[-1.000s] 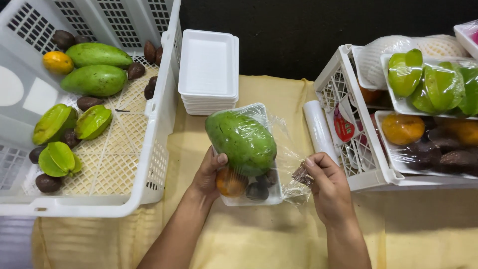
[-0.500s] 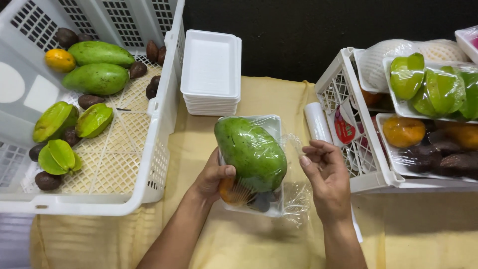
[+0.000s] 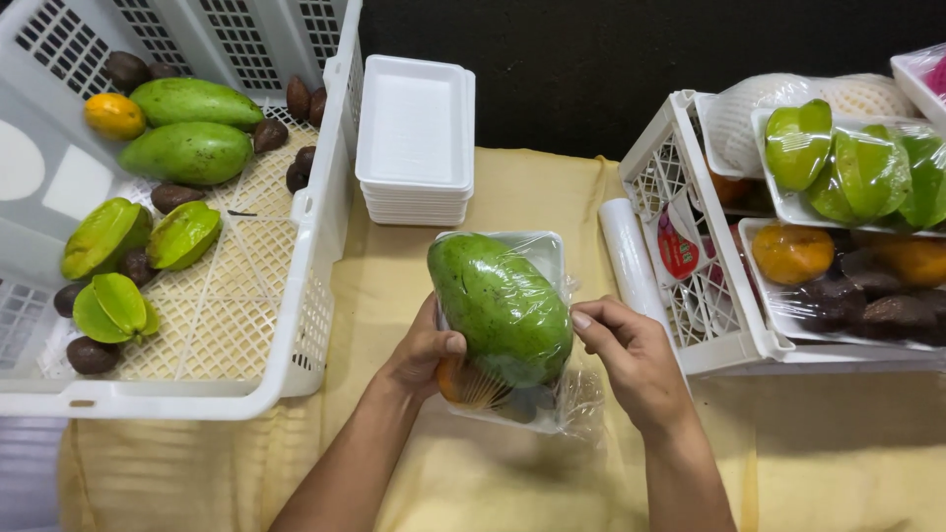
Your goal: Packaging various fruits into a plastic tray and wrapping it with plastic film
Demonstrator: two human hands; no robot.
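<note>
The white foam tray of fruit under clear film (image 3: pixel 545 258), its big green mango running lengthwise away from the person, sits between the hands above the yellow-clothed bench (image 3: pixel 493 473), left hand (image 3: pixel 422 357) clamped on its near-left edge, right hand (image 3: pixel 631 357) pinching film at its right side.

Two bare forearms, left grip (image 3: pixel 422 357) and right grip (image 3: pixel 631 360), sleeveless, unadorned.

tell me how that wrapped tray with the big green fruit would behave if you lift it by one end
The foam tray looks thin, so it may flex. The big green fruit fills it and rises above the rim, so probably top-heavy. The cling film looks glossy, perhaps slippery; both hands grip opposite sides.
</note>
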